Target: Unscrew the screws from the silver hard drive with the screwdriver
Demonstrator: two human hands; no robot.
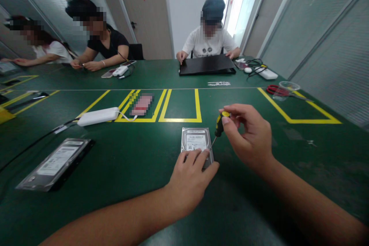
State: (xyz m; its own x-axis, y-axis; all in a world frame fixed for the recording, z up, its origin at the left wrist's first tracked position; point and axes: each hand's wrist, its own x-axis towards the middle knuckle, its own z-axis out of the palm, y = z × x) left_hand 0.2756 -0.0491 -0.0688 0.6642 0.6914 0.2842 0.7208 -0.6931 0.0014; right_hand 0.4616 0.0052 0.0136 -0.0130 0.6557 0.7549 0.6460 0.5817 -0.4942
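The left hand [188, 178] lies flat, fingers spread, on the near end of a silver metal hard drive with a white label [196, 142], pinning it to the green table mat [121, 169]. Just right of that hand, the right hand [250, 136] pinches the top of a small black-and-yellow screwdriver [219, 125] between thumb and fingertips, its thin tip set at the drive's right edge. The drive looks rigid, dense and smooth-cased, likely to slide unless pressed down; its side edges seem the safest hold. Far left of both hands lies a second drive in a clear bag [54, 163], with a white power pack [98, 116] beyond.
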